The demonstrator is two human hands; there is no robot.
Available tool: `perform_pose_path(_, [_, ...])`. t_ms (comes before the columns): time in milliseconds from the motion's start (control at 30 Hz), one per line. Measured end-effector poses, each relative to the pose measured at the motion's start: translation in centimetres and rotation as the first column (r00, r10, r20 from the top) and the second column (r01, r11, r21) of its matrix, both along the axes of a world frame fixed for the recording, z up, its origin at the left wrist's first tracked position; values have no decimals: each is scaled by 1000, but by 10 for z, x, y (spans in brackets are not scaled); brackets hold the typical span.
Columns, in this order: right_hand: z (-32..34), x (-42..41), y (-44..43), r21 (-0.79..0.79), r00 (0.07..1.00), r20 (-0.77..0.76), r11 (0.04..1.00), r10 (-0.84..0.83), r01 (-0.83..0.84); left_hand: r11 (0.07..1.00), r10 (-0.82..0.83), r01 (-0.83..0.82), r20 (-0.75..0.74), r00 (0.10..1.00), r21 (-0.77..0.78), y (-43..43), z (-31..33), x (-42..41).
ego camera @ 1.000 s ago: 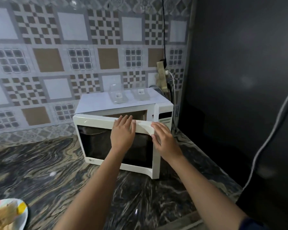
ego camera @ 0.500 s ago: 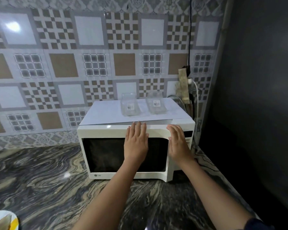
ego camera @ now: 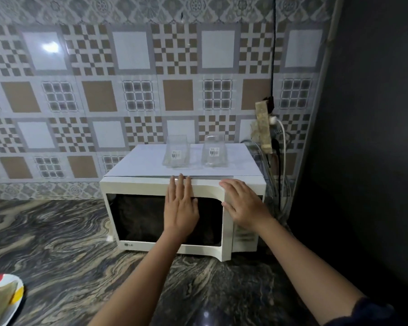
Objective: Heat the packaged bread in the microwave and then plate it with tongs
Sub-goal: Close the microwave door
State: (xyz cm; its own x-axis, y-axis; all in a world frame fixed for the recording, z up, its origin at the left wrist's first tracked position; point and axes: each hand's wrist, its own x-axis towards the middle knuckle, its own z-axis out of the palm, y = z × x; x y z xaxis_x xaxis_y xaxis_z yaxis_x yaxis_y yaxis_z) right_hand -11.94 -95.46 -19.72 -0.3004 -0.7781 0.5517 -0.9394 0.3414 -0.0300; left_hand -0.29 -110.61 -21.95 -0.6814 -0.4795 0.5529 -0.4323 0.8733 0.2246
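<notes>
Fingers [ego camera: 181,184] of left hand [ego camera: 180,208]: straight, together, flat against microwave [ego camera: 137,185] door, tips at its top edge. Fingers [ego camera: 231,187] of right hand [ego camera: 245,205]: straight, slightly spread, flat over the door's right edge and the control panel; nothing held.

Microwave: white, on worktop [ego camera: 57,243] against tiled wall, door looks closed; inside hidden behind dark window [ego camera: 139,217].

Two clear containers [ego camera: 176,154] [ego camera: 214,152]: side by side on microwave top.

Plate [ego camera: 14,302]: worktop, lower-left corner, well apart from microwave, carrying tan food; whether this is the bread cannot be told.
</notes>
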Motion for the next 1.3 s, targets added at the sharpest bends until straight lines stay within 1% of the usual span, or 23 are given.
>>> perform_pose_path(100, [16,-9,5,126,1000,-8,992,-8,9,988,-46,61,-110,993,142,35,-24,2])
perform_pose_path(167, [20,-16,9,191,996,30,978,-85,77,952,-78,120,-156,985,282,64,-43,-1])
perform_pose_path(233, [23,-20,12,214,986,79,968,-148,129,861,-122,205,-203,972,465,87,-54,-8])
perform_pose_path(300, [25,-21,13,207,981,111,969,-162,137,715,-137,267,-245,960,646,98,-52,-18])
perform_pose_path(333, [26,-22,13,199,980,121,971,-161,135,650,-132,283,-262,956,705,99,-51,-23])
perform_pose_path(367, [28,-22,13,189,980,124,973,-158,133,616,-113,286,-276,954,734,97,-52,-26])
perform_pose_path(400, [28,-23,13,179,980,124,975,-155,131,601,-95,287,-290,952,746,93,-53,-28])
perform_pose_path(467, [27,-24,12,163,982,115,978,-149,129,600,-63,270,-292,954,753,85,-56,-31])
perform_pose_path(700, [25,-33,8,151,990,32,980,-136,130,643,-60,292,-333,941,708,73,-65,-40])
perform_pose_path(833, [22,-36,4,167,986,-39,972,-162,166,675,-78,293,-330,941,677,69,-63,-43])
perform_pose_path(933, [21,-36,0,173,981,-72,966,-180,190,707,-75,271,-312,947,653,69,-60,-46])
perform_pose_path(1100, [22,-37,-1,170,976,-103,963,-192,208,744,-129,260,-250,960,616,64,-56,-45])
perform_pose_path(1200, [22,-37,-3,161,968,-126,958,-218,237,746,-135,255,-236,962,615,61,-51,-49])
perform_pose_path(1300, [21,-36,-7,143,962,-124,955,-242,259,728,-135,264,-245,960,633,57,-51,-55])
